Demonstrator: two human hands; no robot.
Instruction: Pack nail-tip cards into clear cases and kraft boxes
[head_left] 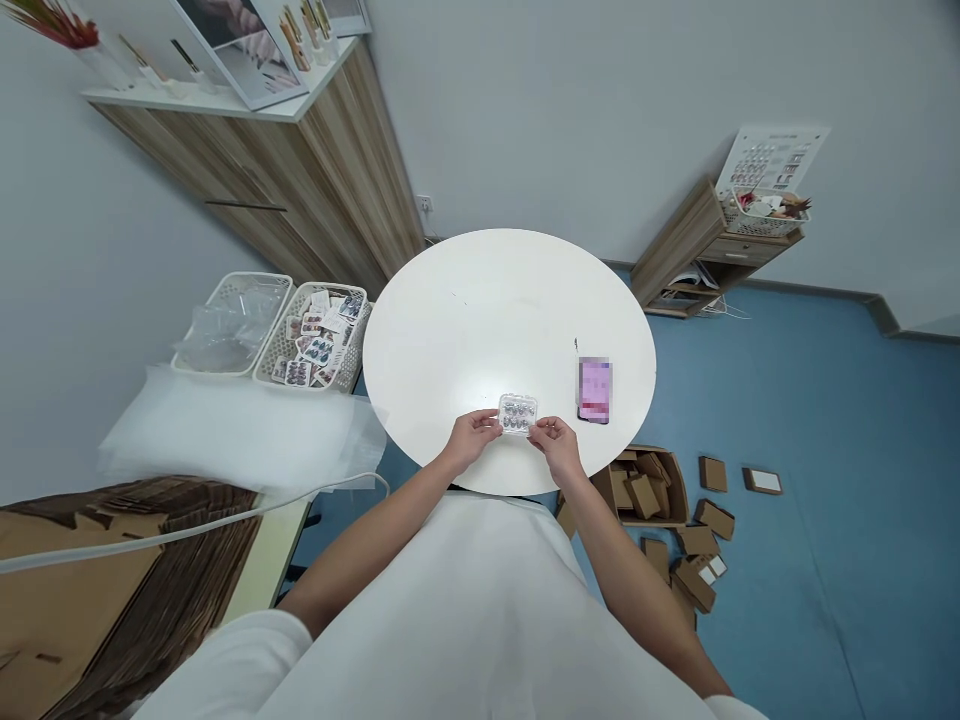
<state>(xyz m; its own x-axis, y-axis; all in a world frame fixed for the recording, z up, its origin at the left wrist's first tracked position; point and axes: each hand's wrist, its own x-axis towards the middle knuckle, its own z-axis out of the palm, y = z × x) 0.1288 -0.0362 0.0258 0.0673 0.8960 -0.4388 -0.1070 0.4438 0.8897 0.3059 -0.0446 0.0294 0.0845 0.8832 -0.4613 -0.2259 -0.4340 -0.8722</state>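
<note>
A small clear plastic case (517,414) with rows of what look like press-on nails is held between my two hands, at the near part of the round white table (480,310). My left hand (475,436) pinches its left edge. On the opposite edge, the fingers of my right hand (556,445) close on its lower right corner. To the right of the case lies a phone (595,390) with a blurred pink screen. Whether the case's lid is fastened is too small to make out.
Left of the table stand a white basket (360,352) of nail sets and another basket (279,300) of clear bags. White packing sheets (240,430) lie before them. Small cardboard boxes (696,541) and a filled carton (681,486) are on the floor at right.
</note>
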